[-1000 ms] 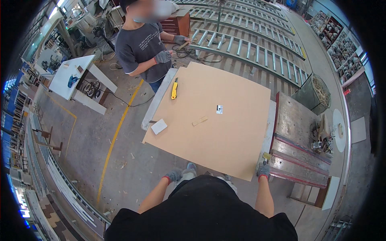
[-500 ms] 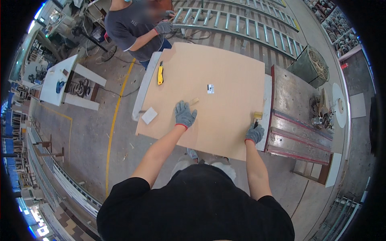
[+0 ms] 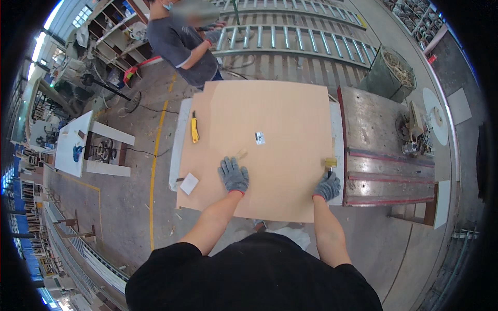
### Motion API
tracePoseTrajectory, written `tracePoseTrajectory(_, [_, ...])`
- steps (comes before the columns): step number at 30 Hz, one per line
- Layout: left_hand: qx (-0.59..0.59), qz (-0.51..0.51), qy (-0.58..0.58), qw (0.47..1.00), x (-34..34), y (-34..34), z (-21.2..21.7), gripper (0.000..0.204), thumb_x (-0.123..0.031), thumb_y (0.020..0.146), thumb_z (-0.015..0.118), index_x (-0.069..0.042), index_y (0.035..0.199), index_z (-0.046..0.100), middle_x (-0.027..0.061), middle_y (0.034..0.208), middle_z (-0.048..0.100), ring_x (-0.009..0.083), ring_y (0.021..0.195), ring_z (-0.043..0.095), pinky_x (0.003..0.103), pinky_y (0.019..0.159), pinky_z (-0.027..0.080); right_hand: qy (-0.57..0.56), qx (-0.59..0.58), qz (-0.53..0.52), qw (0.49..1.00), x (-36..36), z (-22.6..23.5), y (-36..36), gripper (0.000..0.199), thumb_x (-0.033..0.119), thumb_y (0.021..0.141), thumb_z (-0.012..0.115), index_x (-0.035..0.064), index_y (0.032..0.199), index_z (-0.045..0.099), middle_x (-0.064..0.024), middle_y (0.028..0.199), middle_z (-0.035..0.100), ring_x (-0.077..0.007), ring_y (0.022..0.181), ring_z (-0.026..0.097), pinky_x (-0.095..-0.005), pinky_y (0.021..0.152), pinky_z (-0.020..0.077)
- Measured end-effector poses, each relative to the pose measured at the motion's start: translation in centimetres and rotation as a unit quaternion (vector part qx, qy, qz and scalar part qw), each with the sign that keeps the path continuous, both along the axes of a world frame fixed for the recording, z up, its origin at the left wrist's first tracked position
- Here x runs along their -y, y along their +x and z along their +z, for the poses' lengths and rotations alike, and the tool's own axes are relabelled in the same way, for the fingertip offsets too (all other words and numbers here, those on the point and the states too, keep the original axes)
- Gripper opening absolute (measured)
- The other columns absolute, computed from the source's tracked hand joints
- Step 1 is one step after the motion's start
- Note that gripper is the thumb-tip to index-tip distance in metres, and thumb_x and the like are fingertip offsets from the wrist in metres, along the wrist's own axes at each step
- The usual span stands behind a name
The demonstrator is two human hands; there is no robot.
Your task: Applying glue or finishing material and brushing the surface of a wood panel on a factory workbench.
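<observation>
My left hand (image 3: 234,176), in a grey glove with a red cuff, lies flat with fingers spread on a large light-brown board (image 3: 280,114). A small pale wooden piece (image 3: 241,153) lies just beyond its fingertips. My right hand (image 3: 328,186), also gloved, is closed round the dark handle of a mallet (image 3: 330,163) with a yellow head, at the board's right edge. To the left on the board are a yellow utility knife (image 3: 195,129) and a white square piece (image 3: 189,183). A small printed card (image 3: 260,138) lies near the middle.
A co-worker (image 3: 182,49) in a dark shirt and gloves stands beyond the board's far left corner. Roller conveyors (image 3: 295,39) run behind. On the right are a metal-topped bench (image 3: 368,116) and a mesh bin (image 3: 390,72). A white table (image 3: 75,140) stands at left.
My view has shifted, so the board and the things on it appear lower. My left hand stays flat and my right hand keeps its grip on the mallet.
</observation>
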State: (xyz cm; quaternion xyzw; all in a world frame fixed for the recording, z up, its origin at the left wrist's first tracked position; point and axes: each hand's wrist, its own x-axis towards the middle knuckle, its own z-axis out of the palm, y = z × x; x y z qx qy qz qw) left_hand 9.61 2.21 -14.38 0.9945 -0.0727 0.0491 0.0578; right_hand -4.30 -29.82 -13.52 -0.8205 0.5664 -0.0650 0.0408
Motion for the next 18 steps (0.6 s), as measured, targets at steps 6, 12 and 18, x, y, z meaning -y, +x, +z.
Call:
tracePoseTrajectory(6, [0.040,0.005,-0.110,0.993,1.7,2.9,-0.1,0.073,-0.040,0.087,0.057,0.003,0.143,0.038,0.0285,0.153,0.030,0.0400,0.144,0.025,0.051,0.119,0.016,-0.140,-0.030,-0.025,0.989,1.7,-2.5,2.5,0.031,0.041,0.096,0.047,0.0171,0.109,0.062,-0.0077,0.088,0.066,-0.0297,0.078,0.064,-0.0475,0.066,0.0478])
tracePoseTrajectory(12, [0.002,0.077,-0.079,0.994,-1.5,3.1,0.2,0.079,-0.042,0.091,0.053,0.011,0.145,0.031,0.0279,0.155,0.025,0.0393,0.146,0.021,0.052,0.119,0.014,-0.106,0.019,-0.031,0.994,2.0,-1.3,4.5,0.030,0.036,0.097,0.047,0.0150,0.096,0.068,-0.0098,0.084,0.069,-0.0304,0.079,0.067,-0.0467,0.068,0.0495])
tracePoseTrajectory(18, [-0.044,0.081,-0.019,0.996,-0.7,1.0,0.4,0.072,-0.043,0.092,0.048,0.002,0.147,0.035,0.0256,0.156,0.025,0.0373,0.148,0.018,0.051,0.120,0.009,-0.073,0.009,-0.037,0.997,0.9,-2.2,0.6,0.025,0.035,0.092,0.054,0.0127,0.102,0.058,-0.0099,0.097,0.062,-0.0309,0.092,0.060,-0.0466,0.075,0.0454])
